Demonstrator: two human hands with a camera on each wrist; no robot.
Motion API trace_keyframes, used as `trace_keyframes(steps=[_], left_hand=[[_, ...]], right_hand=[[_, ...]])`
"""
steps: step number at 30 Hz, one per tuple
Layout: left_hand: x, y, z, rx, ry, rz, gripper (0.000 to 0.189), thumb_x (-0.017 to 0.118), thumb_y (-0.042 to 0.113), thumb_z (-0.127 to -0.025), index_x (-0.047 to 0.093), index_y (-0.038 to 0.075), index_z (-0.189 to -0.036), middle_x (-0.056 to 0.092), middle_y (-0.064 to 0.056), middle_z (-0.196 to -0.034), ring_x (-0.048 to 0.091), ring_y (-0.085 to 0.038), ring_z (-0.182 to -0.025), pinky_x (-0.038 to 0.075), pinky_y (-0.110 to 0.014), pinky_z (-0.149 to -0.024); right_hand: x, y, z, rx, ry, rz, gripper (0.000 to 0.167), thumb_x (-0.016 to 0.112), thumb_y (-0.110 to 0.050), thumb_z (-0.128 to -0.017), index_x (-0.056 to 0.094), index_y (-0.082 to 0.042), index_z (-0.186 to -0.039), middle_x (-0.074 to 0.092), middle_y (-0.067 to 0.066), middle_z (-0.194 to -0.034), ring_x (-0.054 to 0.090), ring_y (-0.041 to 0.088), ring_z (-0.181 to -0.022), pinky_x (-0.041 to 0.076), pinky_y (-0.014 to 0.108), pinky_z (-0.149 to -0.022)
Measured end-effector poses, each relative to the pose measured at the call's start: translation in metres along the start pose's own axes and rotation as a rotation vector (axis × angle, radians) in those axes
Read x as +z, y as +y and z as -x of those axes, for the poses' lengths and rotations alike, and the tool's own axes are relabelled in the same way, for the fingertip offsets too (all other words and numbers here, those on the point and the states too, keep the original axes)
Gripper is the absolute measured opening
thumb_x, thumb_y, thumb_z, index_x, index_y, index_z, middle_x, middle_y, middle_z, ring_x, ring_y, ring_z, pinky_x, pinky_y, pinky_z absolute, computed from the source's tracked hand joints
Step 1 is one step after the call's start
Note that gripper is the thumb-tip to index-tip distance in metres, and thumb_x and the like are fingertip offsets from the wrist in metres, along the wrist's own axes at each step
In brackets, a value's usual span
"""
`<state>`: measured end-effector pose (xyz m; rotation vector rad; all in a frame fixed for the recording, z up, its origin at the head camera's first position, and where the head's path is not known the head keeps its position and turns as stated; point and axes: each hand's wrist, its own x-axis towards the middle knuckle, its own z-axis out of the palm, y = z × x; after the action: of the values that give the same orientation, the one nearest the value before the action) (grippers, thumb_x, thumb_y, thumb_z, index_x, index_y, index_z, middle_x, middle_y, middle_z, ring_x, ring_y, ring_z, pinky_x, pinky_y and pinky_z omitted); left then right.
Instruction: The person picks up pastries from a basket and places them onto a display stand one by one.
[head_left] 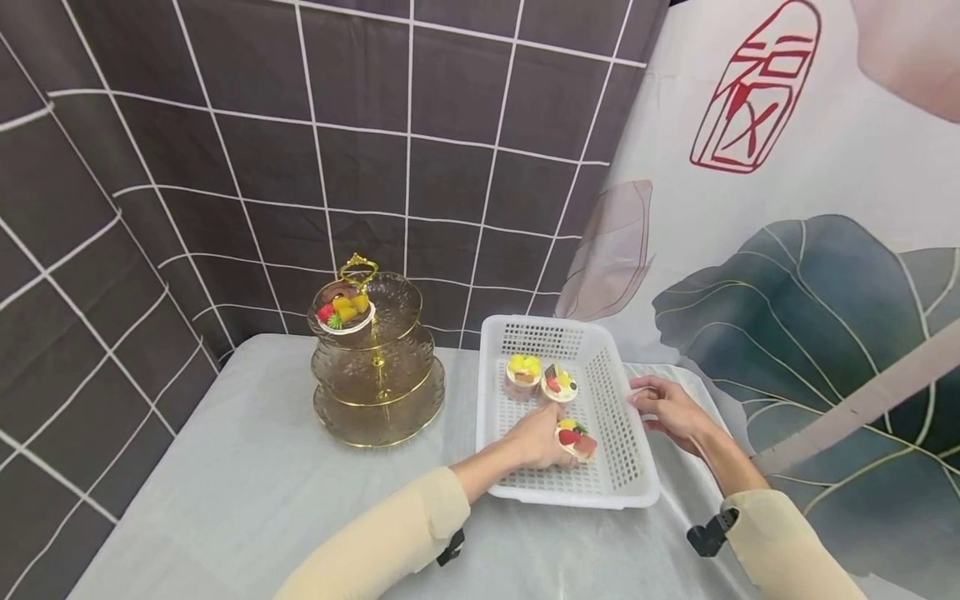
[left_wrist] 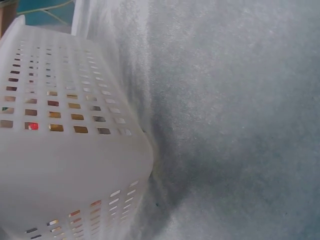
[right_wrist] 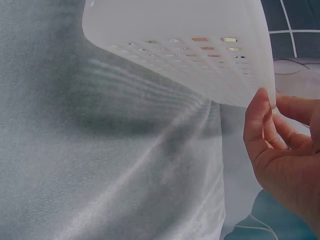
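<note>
Inside the white plastic basket (head_left: 491, 417), my left hand (head_left: 538, 437) grips a small cup dessert (head_left: 577, 442) topped with red, yellow and brown pieces. The hand hides part of its cup. Just beyond are two more cup desserts, one with yellow topping (head_left: 522, 369) and one with mixed fruit (head_left: 559, 383). At the basket's right side, my right hand (head_left: 670, 408) pinches the rim between thumb and fingers, as the right wrist view shows. The left wrist view has the basket's perforated wall (left_wrist: 65, 160), with the left hand out of sight.
Left of the basket stands a three-tier stand (head_left: 375, 408) of tinted plates with gold edges and a gold handle. A fruit-topped dessert (head_left: 345, 315) sits on its top tier. Pale cloth (head_left: 247, 467) covers the table, and a dark gridded curtain (head_left: 360, 167) hangs behind.
</note>
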<state>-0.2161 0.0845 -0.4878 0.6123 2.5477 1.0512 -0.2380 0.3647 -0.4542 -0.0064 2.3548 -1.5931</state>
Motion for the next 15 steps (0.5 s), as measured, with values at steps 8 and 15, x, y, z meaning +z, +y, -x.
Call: trace_keyframes(steps=[8,15], left_hand=[[-0.015,0.007,0.009,0.102,-0.009,0.093,0.072,0.093,0.028,-0.081,0.058,0.002,-0.139,0.068,-0.001,-0.109,0.065,-0.006,-0.091,0.054,-0.019,-0.083],[-0.048,0.020,0.020,0.124,0.047,0.079,0.081,0.089,0.038,-0.086,0.051,0.003,-0.148,0.066,-0.007,-0.126,0.066,-0.014,-0.109,0.054,-0.025,-0.096]], right_hand=[[0.002,0.002,0.001,0.001,0.014,0.019,0.048,0.059,-0.008,-0.106,0.041,0.011,-0.146,0.071,0.014,-0.113,0.070,0.017,-0.097,0.060,0.035,-0.079],[0.003,0.000,0.001,0.005,0.026,0.043,0.049,0.058,-0.008,-0.106,0.040,0.011,-0.147,0.068,0.017,-0.114,0.069,0.017,-0.097,0.059,0.034,-0.079]])
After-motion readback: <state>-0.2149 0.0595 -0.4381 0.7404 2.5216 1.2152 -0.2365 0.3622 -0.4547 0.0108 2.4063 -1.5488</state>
